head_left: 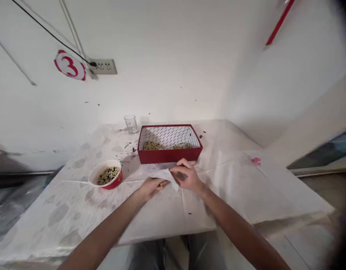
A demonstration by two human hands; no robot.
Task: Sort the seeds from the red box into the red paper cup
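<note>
Both hands meet over a white tissue (165, 174) in the middle of the table, just in front of a red box (169, 154). My left hand (150, 187) pinches the tissue's lower left edge with curled fingers. My right hand (186, 175) is closed on its right side, fingers bent over it. The red box has a patterned white lining and a layer of small beans along its near inner wall. A red bowl (105, 177) holding mixed light and dark beans sits to the left of my hands.
An empty glass (131, 123) stands behind the box's left corner, with dark crumbs scattered nearby. A white covering lies over the table (246, 180); a small pink scrap (256, 161) lies at the right. A wall socket (103, 66) and a numbered sign (70, 65) hang on the wall.
</note>
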